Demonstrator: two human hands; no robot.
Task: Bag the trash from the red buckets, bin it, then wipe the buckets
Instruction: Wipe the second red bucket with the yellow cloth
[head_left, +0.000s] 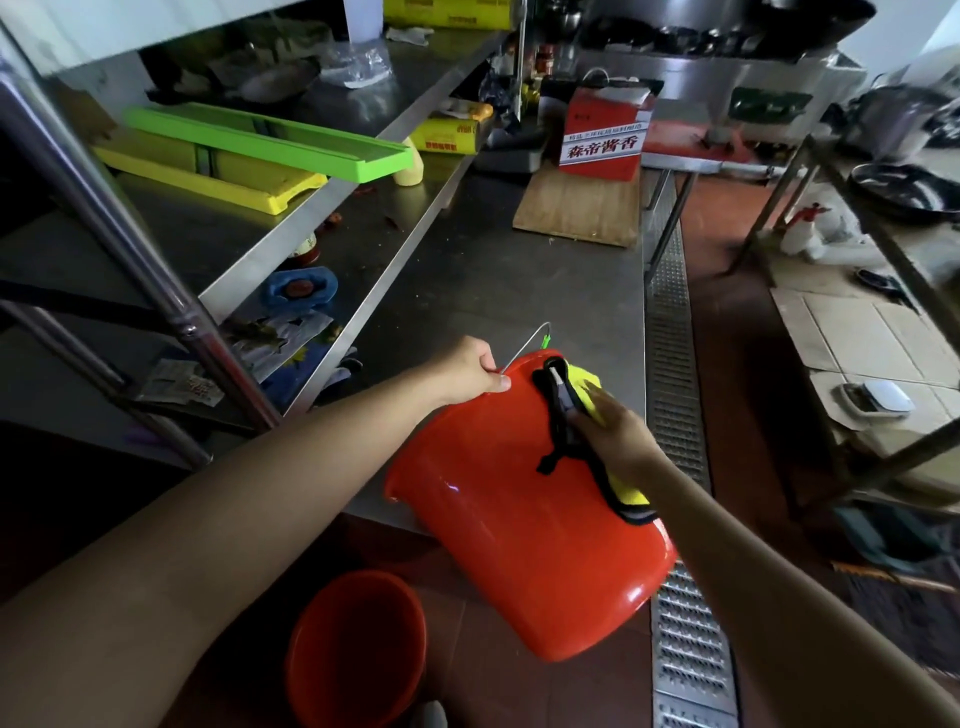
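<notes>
The right hand presses a yellow microfibre cloth with black edging against the outer wall of a glossy red plastic bucket; its fingers lie over the cloth near the rim, and how tightly they are curled cannot be told. The left hand pinches the thin wire bail handle where it meets the rim, thumb and fingers closed on it, steadying the bucket.

The bucket is tipped on its side, mouth away from the viewer, leaning against the near edge of the stainless steel table with its base hanging out over the floor. A second red bucket stands upright on the floor just below.

Handling assessment: the bucket appears empty, hence light. The wall is thin moulded plastic, likely to flex under hard pressure, and smooth enough to slip if wet. The rim and the handle root look the firmest places to hold; the present hold is suitably placed. The cloth is soft and limp and drapes over the curve.

Legible writing: a red and white carton at the far end of the table, partly on a wooden board, carries the large characters 森帝酱香; the smaller line above is unreadable. Yellow boxes on the shelf bear print too small to read.
</notes>
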